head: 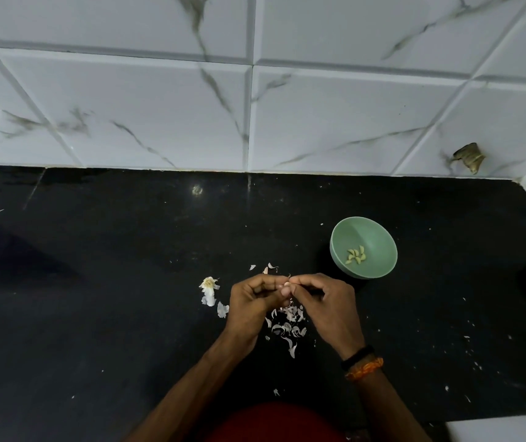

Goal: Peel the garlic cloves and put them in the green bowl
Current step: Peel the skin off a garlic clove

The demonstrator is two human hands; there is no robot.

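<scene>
Both hands, left hand [252,301] and right hand [328,301], pinch one garlic clove [286,284] above papery skins [287,327] on glossy black counter [96,282]; round green bowl [373,231] nearby holds about six peeled cloves [356,255]

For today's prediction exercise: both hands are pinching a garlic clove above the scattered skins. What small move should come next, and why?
Probably pull the skin off: the left hand holds the garlic clove while the right hand pinches at its tip. Skin seems still attached, so it is not ready for the green bowl.

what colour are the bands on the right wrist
Black and orange wrist bands, in the head view.
</scene>
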